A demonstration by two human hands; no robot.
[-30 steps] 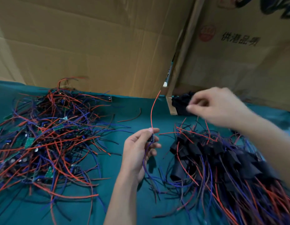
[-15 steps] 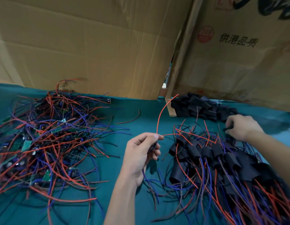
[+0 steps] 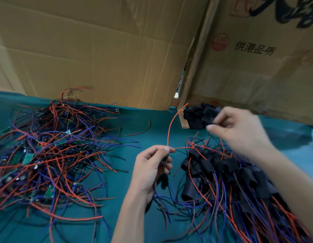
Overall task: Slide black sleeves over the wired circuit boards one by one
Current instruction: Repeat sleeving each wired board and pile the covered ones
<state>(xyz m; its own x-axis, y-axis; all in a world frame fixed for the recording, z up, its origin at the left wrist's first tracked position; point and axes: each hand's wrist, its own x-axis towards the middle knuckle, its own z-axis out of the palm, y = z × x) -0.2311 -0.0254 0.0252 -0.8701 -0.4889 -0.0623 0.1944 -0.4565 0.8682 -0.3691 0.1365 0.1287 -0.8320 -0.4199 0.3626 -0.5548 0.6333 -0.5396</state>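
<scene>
My left hand (image 3: 153, 165) pinches a small wired circuit board (image 3: 164, 159) at the middle of the table; its red wire (image 3: 170, 127) arcs upward and blue wires hang below. My right hand (image 3: 239, 128) is raised at the right, blurred, pinching a black sleeve (image 3: 213, 121) between thumb and fingers. Behind it lies a heap of loose black sleeves (image 3: 196, 115). A pile of sleeved boards (image 3: 231, 172) with red and blue wires sits at the right. A tangle of bare wired boards (image 3: 47, 151) lies at the left.
The table has a teal cloth (image 3: 143, 120). Tall cardboard sheets (image 3: 99, 50) stand along the back, meeting at a wooden post (image 3: 196, 58). A stray dark wire (image 3: 140, 131) lies between the piles.
My right hand has come up from the sleeved pile to the loose sleeves and now pinches one. My left hand has stayed in place with the board.
</scene>
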